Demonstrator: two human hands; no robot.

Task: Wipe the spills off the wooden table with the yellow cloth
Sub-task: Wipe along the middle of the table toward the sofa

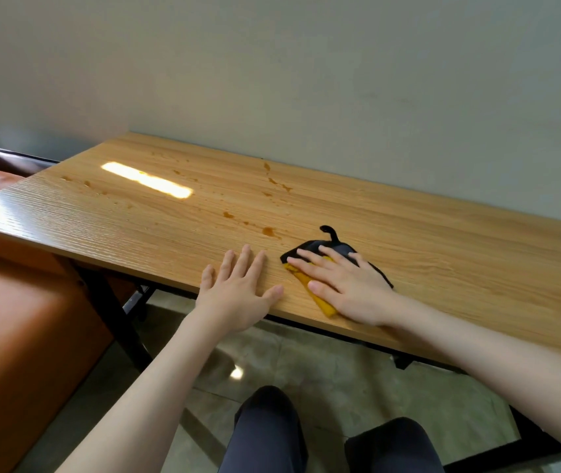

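Observation:
The yellow cloth, folded, with a dark grey side and a black hanging loop, lies near the front edge of the wooden table. My right hand presses flat on top of it, fingers spread, hiding most of it. My left hand rests flat on the bare wood just left of the cloth, holding nothing. Brown spills dot the tabletop beyond both hands, in a trail running toward the wall and as small drops at the far left.
An orange-brown seat stands close against the table's left end. A grey wall runs right behind the table. Black table legs and tiled floor show below the front edge, with my knees in dark trousers.

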